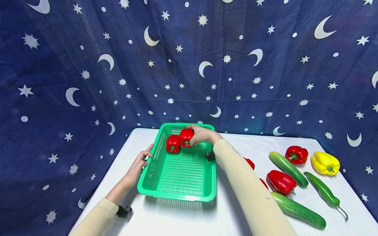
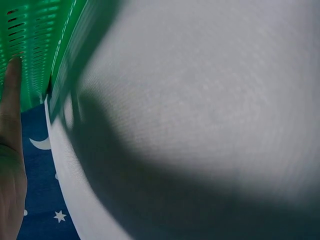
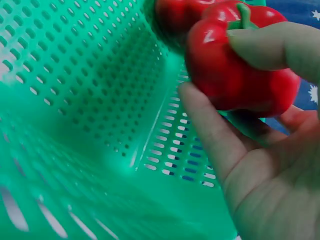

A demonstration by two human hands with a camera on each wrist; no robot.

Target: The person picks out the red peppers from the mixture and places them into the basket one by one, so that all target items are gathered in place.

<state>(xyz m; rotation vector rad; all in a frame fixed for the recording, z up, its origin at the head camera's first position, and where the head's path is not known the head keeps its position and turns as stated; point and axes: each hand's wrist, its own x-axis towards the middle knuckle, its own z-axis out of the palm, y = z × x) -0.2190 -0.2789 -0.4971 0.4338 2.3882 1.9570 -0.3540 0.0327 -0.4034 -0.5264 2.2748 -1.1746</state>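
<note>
There are two bare hands: the right hand (image 1: 203,135), its fingers round one red bell pepper (image 1: 186,137), and the left hand (image 1: 140,163), its fingers at one green plastic basket (image 1: 177,197). Just left of the right fingers is a second red bell pepper (image 1: 173,144). Well to their right are a third (image 1: 297,153) and a fourth (image 1: 280,182), one yellow bell pepper (image 1: 325,163), two cucumbers (image 1: 288,168) (image 1: 298,210), one long green chili pepper (image 1: 323,190) and two red things (image 1: 250,163) (image 1: 263,183), too covered to name.
</note>
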